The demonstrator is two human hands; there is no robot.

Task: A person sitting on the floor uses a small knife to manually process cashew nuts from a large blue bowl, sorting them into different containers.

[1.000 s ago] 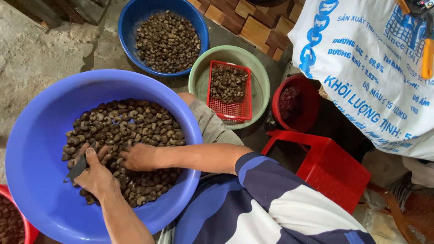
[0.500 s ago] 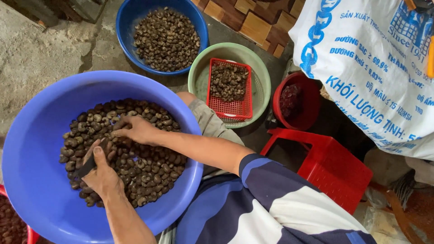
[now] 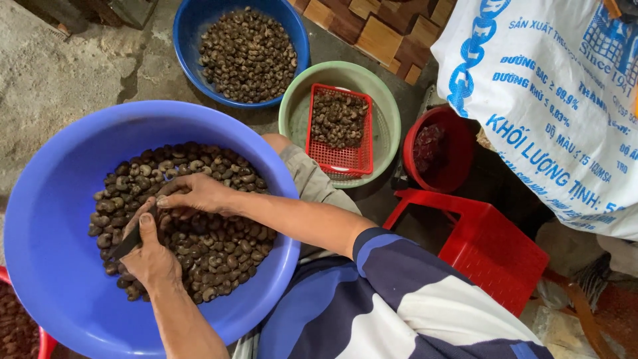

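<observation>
A large violet-blue basin (image 3: 46, 199) rests on my lap, holding a heap of dark brown shelled nuts (image 3: 219, 246). My left hand (image 3: 149, 259) lies on the nuts at the heap's left side, gripping a small dark blade tool (image 3: 126, 242). My right hand (image 3: 199, 193) reaches across from the right. Its fingertips are pinched on a nut right beside my left thumb and the tool. My striped sleeve and knee border the basin on the right.
Beyond my knee stands a blue basin (image 3: 189, 33) full of nuts. A green basin (image 3: 389, 119) holds a red mesh basket (image 3: 339, 159) of nuts. A red bucket (image 3: 458, 176), red stool (image 3: 495, 249), white printed sack (image 3: 571, 133) and red tub (image 3: 43, 342) surround me.
My right hand moved from the heap's middle up to its upper left, then drew in beside my left thumb. My left hand shifted slightly right with the tool.
</observation>
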